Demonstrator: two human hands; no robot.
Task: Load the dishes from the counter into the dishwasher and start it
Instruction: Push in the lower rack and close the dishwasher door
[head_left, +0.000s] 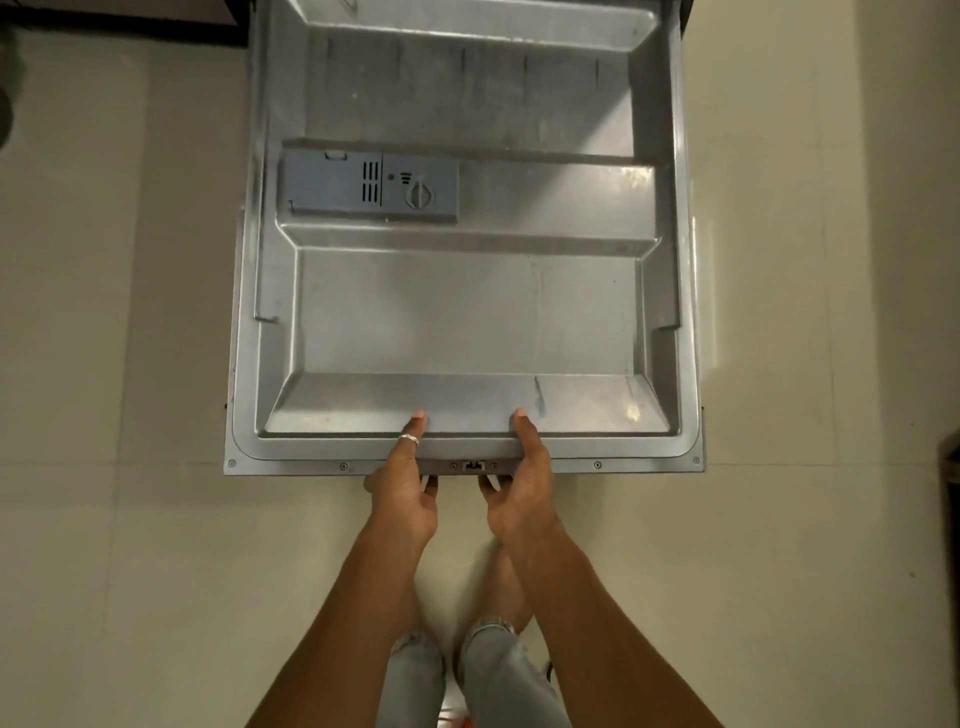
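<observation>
The dishwasher door (462, 312) lies folded down flat in front of me, its steel inner face up. A grey detergent dispenser (369, 187) with a round cap sits on its left half. My left hand (408, 483) grips the door's near top edge, thumb on the inner face and fingers curled under. My right hand (522, 483) grips the same edge just to the right, on the other side of the small latch (474, 465). No dishes or racks are in view; the dishwasher's inside is out of frame.
Pale tiled floor (119, 364) surrounds the door on both sides. My legs (467, 675) in grey jeans stand just behind the door's edge. A dark cabinet base (119, 23) runs along the top left, and a dark object (949, 467) shows at the right edge.
</observation>
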